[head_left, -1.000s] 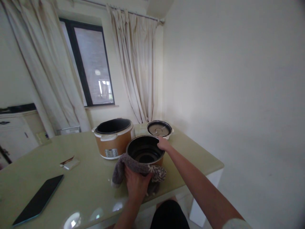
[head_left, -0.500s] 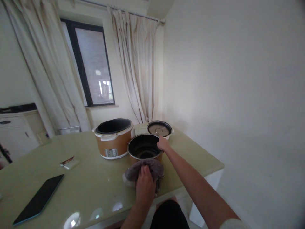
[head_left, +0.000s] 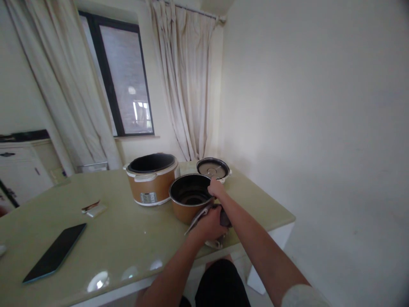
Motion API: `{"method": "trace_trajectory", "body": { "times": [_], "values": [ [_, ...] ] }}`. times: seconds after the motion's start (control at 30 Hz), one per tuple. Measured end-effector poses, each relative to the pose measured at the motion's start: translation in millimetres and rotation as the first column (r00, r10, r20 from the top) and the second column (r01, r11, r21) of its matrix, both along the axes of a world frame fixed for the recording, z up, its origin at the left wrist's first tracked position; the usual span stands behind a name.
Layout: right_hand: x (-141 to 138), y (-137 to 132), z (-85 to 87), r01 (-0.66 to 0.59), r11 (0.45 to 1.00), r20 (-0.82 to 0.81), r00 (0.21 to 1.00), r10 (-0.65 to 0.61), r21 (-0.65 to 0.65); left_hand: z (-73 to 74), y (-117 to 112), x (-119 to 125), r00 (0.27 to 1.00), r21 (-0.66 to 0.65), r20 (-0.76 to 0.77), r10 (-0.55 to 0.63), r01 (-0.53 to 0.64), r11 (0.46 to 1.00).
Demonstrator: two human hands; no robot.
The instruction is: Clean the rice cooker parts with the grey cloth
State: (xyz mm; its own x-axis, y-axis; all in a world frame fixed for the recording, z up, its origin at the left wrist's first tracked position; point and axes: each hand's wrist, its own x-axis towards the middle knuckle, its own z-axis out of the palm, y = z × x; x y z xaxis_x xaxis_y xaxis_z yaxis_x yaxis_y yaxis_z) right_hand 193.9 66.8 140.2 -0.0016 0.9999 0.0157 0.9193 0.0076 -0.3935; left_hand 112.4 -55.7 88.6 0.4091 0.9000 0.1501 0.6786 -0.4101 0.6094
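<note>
Inner pot: The black-lined inner pot [head_left: 183,209] stands mouth up on the glossy table [head_left: 128,243], near its front edge; it is your landmark here.
Right hand: Your right hand [head_left: 216,188] is closed over the pot's right rim, apparently steadying it; exactly how the fingers wrap is hidden.
Left hand: Your left hand [head_left: 212,224] is curled around a grey cloth [head_left: 225,218], at the pot's near right side. The cloth seems to be against the outer wall, though your hand and forearm hide most of the contact.
Rice cooker body: The rice cooker body [head_left: 151,187] sits left of the pot and slightly behind it, lidless, label plate facing you.
Lid: The round lid [head_left: 213,168] lies behind the pot and to its right, metal face up.
Tablet: A dark tablet [head_left: 56,252] lies well left of the pot, with a small packet [head_left: 96,209] beyond it.
Progress: Pot and lid are already off the cooker body. The outside wipe looks under way; how much of the wall is done or left, you cannot tell.
</note>
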Motion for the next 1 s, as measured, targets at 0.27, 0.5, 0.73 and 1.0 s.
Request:
{"method": "trace_trajectory", "body": {
  "times": [0.27, 0.5, 0.73, 1.0],
  "values": [
    [-7.9, -6.1, 3.8, 0.021, 1.000, -0.072, 0.997, -0.022, -0.017, -22.4, -0.2, -1.5, 0.962, -0.079, 0.242, 0.127, -0.111, 0.991],
    [-10.2, -10.1, 6.3, 0.042, 0.998, -0.114, 0.992, -0.047, -0.039, -34.7, -34.4, -18.0, 0.969, 0.084, -0.007, 0.246, -0.244, 0.966],
    [-11.9, -13.4, 10.0, 0.056, 0.997, -0.153, 0.986, -0.062, -0.044, -52.7, -65.5, -60.9, 0.876, 0.405, 0.021, 0.483, -0.449, 0.797],
    [-13.8, -21.5, 16.4, 0.078, 0.996, -0.120, 0.989, -0.083, -0.040, -56.0, -57.9, -75.4, 0.780, 0.068, 0.355, 0.516, -0.572, 0.818]
  ]
}}
